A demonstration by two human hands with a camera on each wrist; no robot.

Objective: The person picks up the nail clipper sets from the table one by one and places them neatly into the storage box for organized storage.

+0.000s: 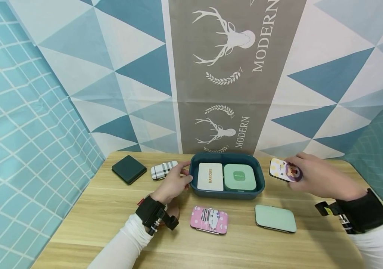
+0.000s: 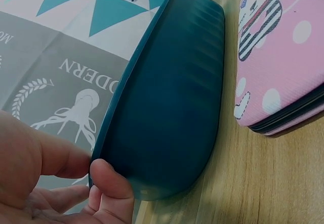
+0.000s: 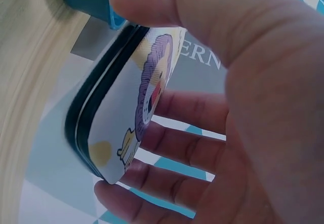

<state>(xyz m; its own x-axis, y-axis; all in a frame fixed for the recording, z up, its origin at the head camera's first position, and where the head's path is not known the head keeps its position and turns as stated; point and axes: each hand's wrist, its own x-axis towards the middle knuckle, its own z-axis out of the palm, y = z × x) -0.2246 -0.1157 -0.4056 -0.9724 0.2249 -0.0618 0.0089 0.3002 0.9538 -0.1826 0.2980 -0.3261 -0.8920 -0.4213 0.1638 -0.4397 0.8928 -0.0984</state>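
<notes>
A dark blue plastic bin [image 1: 226, 194] stands near the back of the table, its left end pinched at the rim by my left hand [image 1: 172, 184]. Inside it a white case [image 1: 204, 183] marked MANICURE lies beside a pale green square case [image 1: 240, 169]. My right hand [image 1: 317, 176] grips a white-and-yellow case with a lion picture [image 1: 277, 167], to the right of the bin. In the right wrist view, thumb and fingertips clasp the lion case [image 3: 116, 127] by its edges, tilted. Its dark zipped side faces the camera there.
In front of the bin lie a pink cartoon case [image 1: 209, 220] and a mint green case [image 1: 275, 218]. To the left are a plaid case [image 1: 161, 170], close behind my left hand, and a black square case [image 1: 129, 170]. A patterned cloth backdrop [image 1: 144, 74] rises along the table's back edge.
</notes>
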